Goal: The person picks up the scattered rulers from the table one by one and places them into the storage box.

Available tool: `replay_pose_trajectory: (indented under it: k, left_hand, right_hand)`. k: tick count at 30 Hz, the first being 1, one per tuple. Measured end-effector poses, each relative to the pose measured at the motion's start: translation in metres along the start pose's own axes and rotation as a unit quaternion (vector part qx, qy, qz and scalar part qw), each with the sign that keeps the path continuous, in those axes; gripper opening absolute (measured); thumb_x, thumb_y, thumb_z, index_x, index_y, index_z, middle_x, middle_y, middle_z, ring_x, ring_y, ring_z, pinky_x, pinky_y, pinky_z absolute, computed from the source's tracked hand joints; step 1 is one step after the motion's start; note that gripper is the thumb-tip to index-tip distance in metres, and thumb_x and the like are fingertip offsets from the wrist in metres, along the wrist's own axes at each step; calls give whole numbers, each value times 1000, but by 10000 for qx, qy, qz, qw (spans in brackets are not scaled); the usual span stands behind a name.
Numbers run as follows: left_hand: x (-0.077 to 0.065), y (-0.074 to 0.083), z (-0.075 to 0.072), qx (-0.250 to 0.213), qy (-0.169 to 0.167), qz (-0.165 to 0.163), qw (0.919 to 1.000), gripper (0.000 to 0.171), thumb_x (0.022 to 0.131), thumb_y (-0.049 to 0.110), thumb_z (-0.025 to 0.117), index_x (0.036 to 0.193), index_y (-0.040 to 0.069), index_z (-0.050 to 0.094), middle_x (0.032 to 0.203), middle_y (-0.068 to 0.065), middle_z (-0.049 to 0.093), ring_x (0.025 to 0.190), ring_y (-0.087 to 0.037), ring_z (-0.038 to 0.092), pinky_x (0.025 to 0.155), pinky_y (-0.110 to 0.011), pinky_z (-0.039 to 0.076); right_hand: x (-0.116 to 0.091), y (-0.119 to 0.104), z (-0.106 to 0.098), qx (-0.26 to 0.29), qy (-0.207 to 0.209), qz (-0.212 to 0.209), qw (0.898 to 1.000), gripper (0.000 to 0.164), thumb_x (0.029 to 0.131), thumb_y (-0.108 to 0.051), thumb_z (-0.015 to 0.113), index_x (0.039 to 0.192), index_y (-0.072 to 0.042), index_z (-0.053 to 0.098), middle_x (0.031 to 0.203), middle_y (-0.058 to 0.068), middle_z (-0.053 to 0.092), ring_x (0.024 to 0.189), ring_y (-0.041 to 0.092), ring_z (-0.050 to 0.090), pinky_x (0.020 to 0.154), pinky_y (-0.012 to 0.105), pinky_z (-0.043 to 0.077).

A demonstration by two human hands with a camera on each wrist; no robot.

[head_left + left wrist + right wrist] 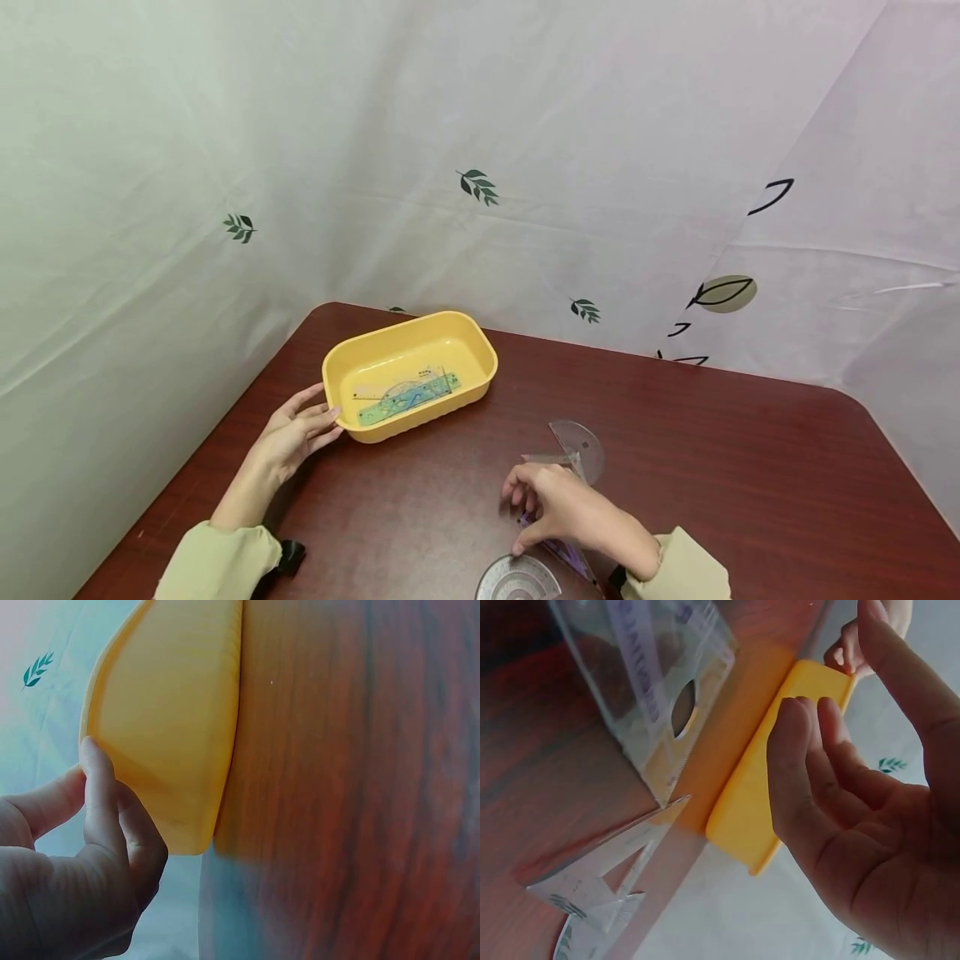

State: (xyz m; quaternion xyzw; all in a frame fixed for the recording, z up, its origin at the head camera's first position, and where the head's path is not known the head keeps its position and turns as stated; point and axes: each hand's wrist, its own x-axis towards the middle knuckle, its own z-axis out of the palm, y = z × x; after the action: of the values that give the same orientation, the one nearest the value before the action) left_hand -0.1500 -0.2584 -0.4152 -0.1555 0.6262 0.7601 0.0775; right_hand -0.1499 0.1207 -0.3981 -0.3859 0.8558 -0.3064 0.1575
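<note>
At its near left corner, a yellow plastic tub [431, 411] is pinched at the rim by my left hand [288, 442]. The left wrist view shows the thumb and fingertips right at that edge. My right hand [558, 500] hovers over several clear drawing tools, its fingers loosely bent with nothing between them; the palm [855, 847] faces the right wrist camera. Below its thumb lies a round-edged protractor [517, 581]. A purple-marked clear piece [567, 558] is partly hidden under the hand. Beyond the fingers are another protractor [588, 450] and a small clear set square [592, 889].
Inside the tub lie a green-blue ruler [408, 400] and clear measuring pieces, overlapping. The dark red-brown table [712, 467] extends to the right of the tools. A white leaf-print cloth [525, 108] hangs behind the table and along its left side.
</note>
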Motion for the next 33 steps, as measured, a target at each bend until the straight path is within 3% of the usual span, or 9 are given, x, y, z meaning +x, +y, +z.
replay_pose_trajectory:
  k: [6, 13, 18, 23, 28, 33]
  left_hand:
    - [1, -2, -3, -8, -29, 59, 10000, 80, 92, 5, 62, 152, 7, 9, 101, 5, 55, 83, -3, 64, 77, -19, 58]
    - [0, -3, -3, -116, -35, 100, 9999, 77, 91, 4, 63, 150, 8, 14, 100, 4, 57, 82, -4, 65, 77, -20, 59]
    - [-1, 0, 1, -25, 73, 1, 10000, 79, 93, 3, 61, 152, 7, 9, 99, 5, 56, 81, -4, 65, 76, -19, 59]
    - [-1, 0, 2, -14, 75, -12, 10000, 80, 93, 3, 60, 153, 6, 6, 98, 5, 56, 81, -4, 65, 75, -19, 59]
    - [-2, 1, 3, -21, 92, -27, 10000, 80, 93, 2, 60, 153, 6, 6, 98, 5, 56, 81, -4, 65, 75, -19, 59]
    - [-3, 3, 4, -33, 127, -44, 9999, 80, 93, 2, 60, 153, 6, 7, 98, 5, 57, 82, -4, 65, 76, -19, 58]
  right_hand:
    - [-7, -6, 7, -437, -63, -193, 9988, 48, 55, -28, 93, 89, -17, 62, 77, -11, 57, 70, -7, 47, 66, 10, 43]
    - [-13, -5, 19, -519, -242, -368, 9977, 52, 52, -28, 93, 92, -19, 60, 79, -14, 54, 71, -7, 45, 65, 7, 41]
    - [-20, -2, 28, -1107, -138, -850, 9901, 59, 51, -29, 93, 99, -19, 59, 87, -13, 52, 78, -5, 44, 69, 6, 40]
    - [-25, -3, 33, -1565, -157, -1044, 9820, 57, 54, -29, 90, 101, -22, 59, 91, -13, 50, 84, -1, 45, 74, 11, 42]
    - [-28, -4, 35, -1441, -245, -1234, 9815, 50, 61, -29, 88, 101, -22, 59, 96, -13, 53, 89, 0, 48, 77, 12, 44]
    - [-28, -3, 35, -1305, -292, -1182, 9839, 49, 58, -13, 85, 98, -23, 59, 92, -14, 50, 87, -1, 45, 75, 10, 42]
